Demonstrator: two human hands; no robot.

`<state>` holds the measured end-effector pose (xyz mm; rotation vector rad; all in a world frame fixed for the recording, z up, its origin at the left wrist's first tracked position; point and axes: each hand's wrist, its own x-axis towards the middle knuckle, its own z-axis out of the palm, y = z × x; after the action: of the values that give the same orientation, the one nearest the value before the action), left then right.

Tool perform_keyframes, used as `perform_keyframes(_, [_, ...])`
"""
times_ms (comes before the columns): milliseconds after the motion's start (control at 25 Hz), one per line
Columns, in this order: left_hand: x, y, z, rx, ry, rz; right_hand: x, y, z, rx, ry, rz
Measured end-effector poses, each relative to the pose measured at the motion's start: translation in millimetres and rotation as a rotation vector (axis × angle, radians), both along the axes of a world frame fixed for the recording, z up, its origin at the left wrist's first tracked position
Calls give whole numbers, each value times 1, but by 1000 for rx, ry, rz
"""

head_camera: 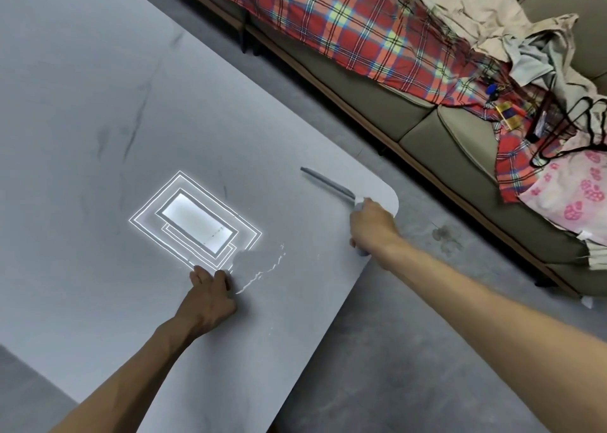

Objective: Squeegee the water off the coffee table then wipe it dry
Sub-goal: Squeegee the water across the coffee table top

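Observation:
The grey glossy coffee table (98, 104) fills the left and middle of the view, with a ceiling light mirrored in it. A thin film of water (259, 266) with a ragged bright edge lies just right of my left hand (210, 296), which rests flat on the tabletop with its fingers apart. Near the table's rounded right corner my right hand (372, 227) is closed around the handle of a grey squeegee (326, 181). The blade lies on the surface and stretches up-left from my fist. No cloth is in view on the table.
A sofa (417, 120) runs along the right side, covered with a red plaid blanket (361, 28), crumpled clothes, hangers and a pink patterned cloth (574, 196). Grey floor (427, 334) separates the table from the sofa, with a damp spot (445, 235) near the corner.

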<state>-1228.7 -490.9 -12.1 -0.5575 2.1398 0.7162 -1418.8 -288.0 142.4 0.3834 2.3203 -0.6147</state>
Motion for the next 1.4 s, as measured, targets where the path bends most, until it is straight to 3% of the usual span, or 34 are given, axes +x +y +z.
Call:
perform_keyframes(200, [12, -14, 19, 6, 140, 78, -43, -34, -25, 33, 130, -23])
perform_keyframes(440, [58, -36, 28, -157, 342, 193, 48, -57, -47, 16, 67, 305])
perform_keyframes(560, [86, -60, 39, -194, 332, 396, 110, -62, -30, 10, 31, 479])
perform_keyframes(720, [89, -64, 30, -209, 219, 387, 124, -35, -15, 81, -41, 668])
perform_keyframes(920, [108, -71, 22, -202, 48, 296, 43, -58, -12, 49, 148, 419])
perform_keyframes(1040, [112, -80, 22, -84, 26, 329, 14, -95, -29, -11, 137, 229])
perform_keyframes(1120, [113, -90, 23, -36, 43, 349, 28, -117, -38, -30, 112, 239])
perform_keyframes(1400, [121, -99, 29, 44, 77, 390, 136, -97, -48, 1, 63, 768])
